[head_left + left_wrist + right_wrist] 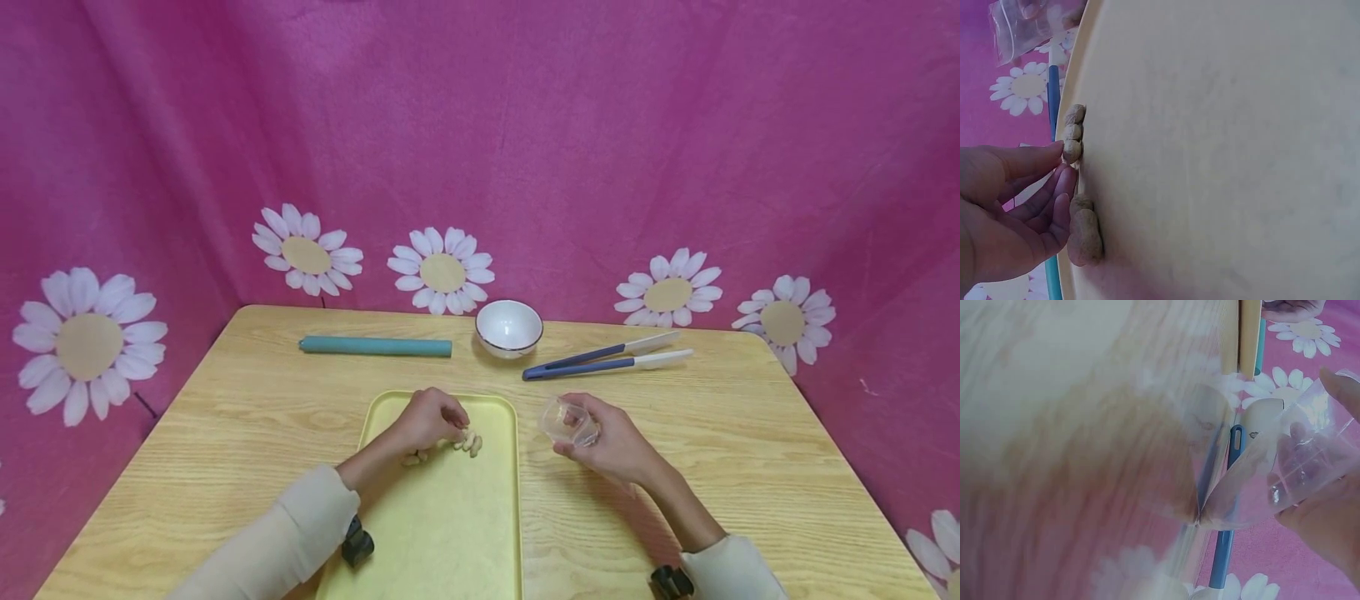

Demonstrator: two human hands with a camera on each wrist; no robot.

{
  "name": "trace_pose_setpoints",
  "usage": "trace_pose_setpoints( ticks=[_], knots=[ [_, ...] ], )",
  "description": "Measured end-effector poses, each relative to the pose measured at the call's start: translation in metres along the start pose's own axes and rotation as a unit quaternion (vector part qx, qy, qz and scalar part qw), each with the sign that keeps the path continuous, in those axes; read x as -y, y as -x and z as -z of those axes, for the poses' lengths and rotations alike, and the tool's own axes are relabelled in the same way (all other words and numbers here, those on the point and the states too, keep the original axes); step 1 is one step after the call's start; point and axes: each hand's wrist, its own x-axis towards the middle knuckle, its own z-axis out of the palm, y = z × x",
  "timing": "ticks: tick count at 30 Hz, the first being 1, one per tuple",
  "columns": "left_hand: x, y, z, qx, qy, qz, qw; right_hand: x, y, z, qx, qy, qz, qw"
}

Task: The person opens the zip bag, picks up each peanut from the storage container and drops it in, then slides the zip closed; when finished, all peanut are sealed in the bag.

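Note:
Several peanuts [475, 443] lie in two small groups near the far end of the yellow tray [420, 533]. My left hand [432, 421] is over them, and in the left wrist view its thumb and a finger pinch the end of a peanut [1072, 151] in a short row. Beside the curled fingers lie more peanuts [1087, 237], apart from that row. To the right of the tray, my right hand [611, 437] holds a clear plastic bag [561, 421] above the table. In the right wrist view the transparent bag [1310, 450] hangs with its lower part near the wood.
Behind the tray stand a white bowl [509, 327] with a dark rim and blue-and-white tongs [600, 364]. A teal rolled stick [378, 347] lies at the back left. A pink curtain with daisies [442, 272] surrounds the wooden table [247, 417].

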Motion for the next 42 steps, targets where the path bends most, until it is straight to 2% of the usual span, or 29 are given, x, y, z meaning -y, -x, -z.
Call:
trace_pose_setpoints(
  ticks=[9, 14, 18, 25, 30, 35, 42],
  knots=[
    [-0.001, 0.001, 0.000, 0.038, -0.019, 0.008, 0.9991, 0.000, 0.000, 0.000, 0.004, -0.011, -0.006, 0.9999],
    [-0.002, 0.001, 0.003, 0.039, -0.012, 0.018, 0.9990, 0.000, 0.000, 0.001, 0.006, -0.012, -0.005, 0.9999],
    [-0.004, 0.000, 0.011, 0.029, -0.008, 0.018, 0.9994, 0.001, 0.000, 0.000, 0.005, -0.008, -0.001, 1.0000],
    [-0.013, -0.005, 0.020, 0.018, 0.017, -0.010, 0.9996, 0.000, -0.001, -0.002, 0.004, 0.006, -0.003, 1.0000],
    [-0.021, -0.008, 0.013, 0.016, 0.040, -0.030, 0.9986, -0.001, -0.002, -0.003, 0.006, 0.006, 0.002, 1.0000],
    [-0.037, -0.011, 0.005, 0.015, 0.052, -0.042, 0.9976, -0.001, -0.001, -0.004, 0.005, -0.002, 0.005, 1.0000],
    [-0.059, -0.015, -0.013, -0.024, 0.106, -0.035, 0.9935, 0.000, -0.001, -0.003, 0.008, -0.007, 0.004, 0.9999]
  ],
)
